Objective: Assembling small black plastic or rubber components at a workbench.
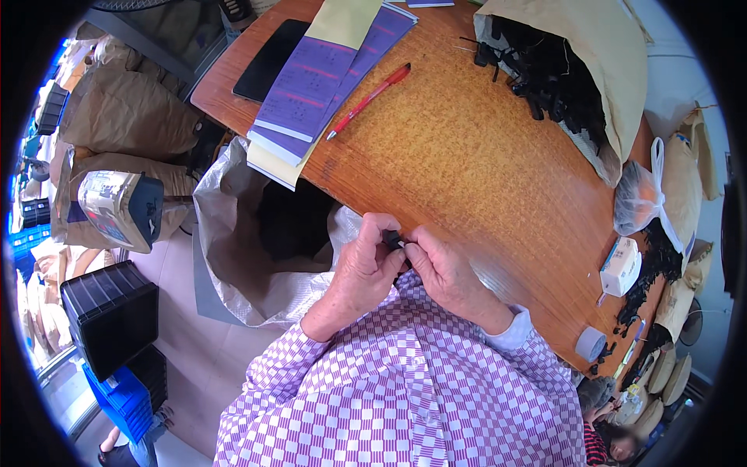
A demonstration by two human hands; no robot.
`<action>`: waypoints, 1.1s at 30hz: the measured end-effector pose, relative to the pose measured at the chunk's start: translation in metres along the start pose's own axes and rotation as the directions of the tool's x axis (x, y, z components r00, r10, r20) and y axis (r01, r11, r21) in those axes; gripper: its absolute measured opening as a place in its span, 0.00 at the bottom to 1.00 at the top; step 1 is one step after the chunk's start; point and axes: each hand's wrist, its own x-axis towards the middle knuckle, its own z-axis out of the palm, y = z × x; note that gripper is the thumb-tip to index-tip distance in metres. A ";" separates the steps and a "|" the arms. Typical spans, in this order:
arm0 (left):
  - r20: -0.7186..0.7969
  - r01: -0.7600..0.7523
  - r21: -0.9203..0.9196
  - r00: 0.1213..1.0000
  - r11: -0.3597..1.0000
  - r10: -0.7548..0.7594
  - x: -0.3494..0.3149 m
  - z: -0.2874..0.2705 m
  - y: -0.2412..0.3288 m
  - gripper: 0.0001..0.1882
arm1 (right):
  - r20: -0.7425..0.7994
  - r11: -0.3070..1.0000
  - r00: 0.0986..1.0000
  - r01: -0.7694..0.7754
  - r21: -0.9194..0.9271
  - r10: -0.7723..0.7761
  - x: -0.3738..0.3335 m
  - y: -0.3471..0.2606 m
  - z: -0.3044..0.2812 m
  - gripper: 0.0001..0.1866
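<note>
My left hand (364,261) and my right hand (445,272) meet in front of my body, at the near edge of the wooden table (467,156). Between the fingertips of both is a small black part (393,240), closed in a pinch from each side. Fingers cover most of it, so its full shape does not show. Just left of my hands, a white woven sack (226,257) stands gaping on the floor, dark inside. At the table's far right lies a paper sack (615,70), with small black pieces (545,78) spilling from its mouth.
Purple printed forms (311,74), a black flat object (272,61) and a red pen (369,101) lie on the table's left. A tissue box (621,267), a grey roll (591,343) and loose black pieces line its right. Black crates (109,315) stand on the floor at left.
</note>
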 end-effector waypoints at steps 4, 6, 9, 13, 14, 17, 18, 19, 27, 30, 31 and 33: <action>-0.024 -0.036 0.159 0.999 0.987 0.041 -0.001 -0.001 -0.005 0.19 | -0.044 0.998 0.999 0.027 -0.057 -0.030 0.001 0.000 0.005 0.04; -0.067 -0.062 0.247 0.995 0.967 0.080 0.000 0.002 -0.001 0.19 | -0.085 0.998 0.996 0.034 -0.049 -0.039 0.002 0.006 0.010 0.03; -0.128 -0.111 0.358 0.978 0.927 0.167 0.005 0.005 0.000 0.19 | -0.158 0.999 0.986 0.045 -0.004 -0.045 0.007 0.001 0.015 0.04; -0.142 -0.157 0.439 0.960 0.885 0.241 0.008 0.006 0.000 0.18 | -0.188 0.997 0.982 0.034 0.072 -0.020 0.006 0.004 0.017 0.06; -0.140 -0.159 0.444 0.960 0.882 0.243 0.008 0.006 0.000 0.18 | -0.191 0.996 0.981 0.038 0.076 -0.023 0.005 0.004 0.015 0.06; -0.083 -0.159 0.397 0.975 0.904 0.208 0.004 0.007 -0.005 0.15 | -0.124 0.996 0.992 -0.007 0.090 0.019 0.000 0.005 0.009 0.06; -0.129 -0.158 0.255 0.972 0.954 0.196 0.004 0.009 -0.007 0.16 | -0.207 0.992 0.977 0.079 0.099 -0.057 0.000 0.008 0.011 0.07; -0.168 -0.158 0.103 0.970 0.982 0.174 0.006 0.013 -0.002 0.17 | -0.293 0.982 0.948 0.160 0.099 -0.125 -0.002 0.011 0.011 0.08; 0.096 0.294 -0.780 0.929 0.553 -0.358 0.016 0.012 0.028 0.15 | -0.081 0.833 0.986 -0.077 0.548 0.144 -0.020 0.021 -0.015 0.08; 0.255 0.393 -0.711 0.917 0.583 -0.307 0.014 0.016 0.019 0.20 | -0.074 0.715 0.987 -0.051 0.697 0.143 -0.017 0.023 -0.025 0.09; 0.264 0.403 -0.707 0.913 0.581 -0.311 0.016 0.019 0.020 0.20 | -0.067 0.608 0.987 -0.036 0.793 0.146 -0.015 0.023 -0.026 0.09; 0.349 0.457 -0.573 0.887 0.680 -0.302 0.019 0.025 0.024 0.20 | -0.105 0.571 0.970 -0.040 0.820 0.219 -0.015 0.021 -0.030 0.09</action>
